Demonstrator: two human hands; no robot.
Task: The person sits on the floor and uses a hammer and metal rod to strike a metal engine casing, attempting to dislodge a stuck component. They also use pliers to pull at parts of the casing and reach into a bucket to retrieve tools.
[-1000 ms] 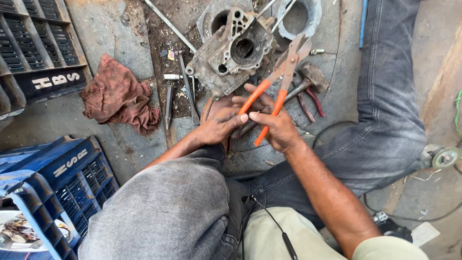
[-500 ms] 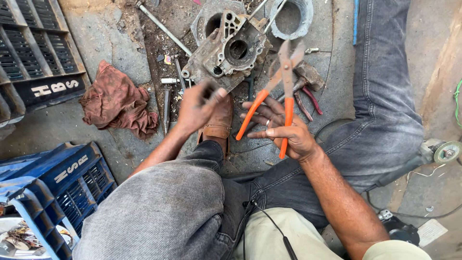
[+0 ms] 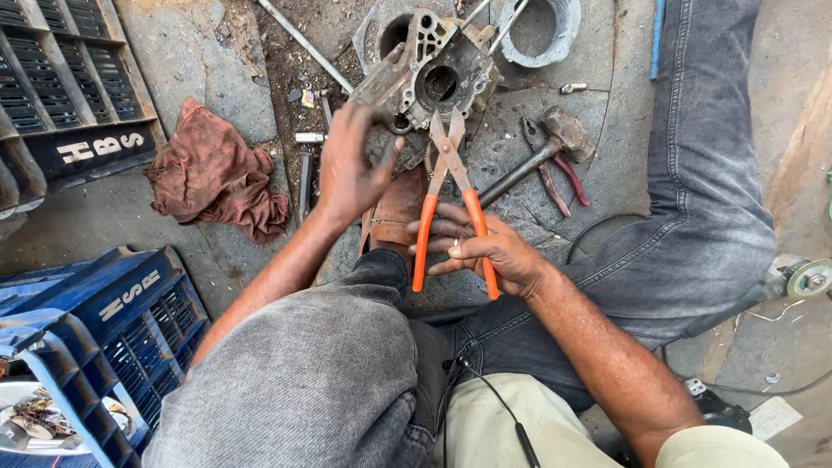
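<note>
Right hand [image 3: 494,251] grips orange pliers [image 3: 451,199] (jaws apart); left hand [image 3: 351,169], fingers spread, steadies engine casing [image 3: 429,74]; keep tips aligned.

Partly hidden and cut-off things around a person seated on a workshop floor.
The left hand [image 3: 351,165] covers part of the metal engine casing [image 3: 431,74]; the grey ring [image 3: 539,30] and black crate [image 3: 65,82] run off the top edge; small floor bits are too tiny to identify.

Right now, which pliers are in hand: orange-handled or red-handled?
The orange-handled pliers, held in the right hand. The red-handled pliers lie untouched on the floor beside the hammer.
</note>
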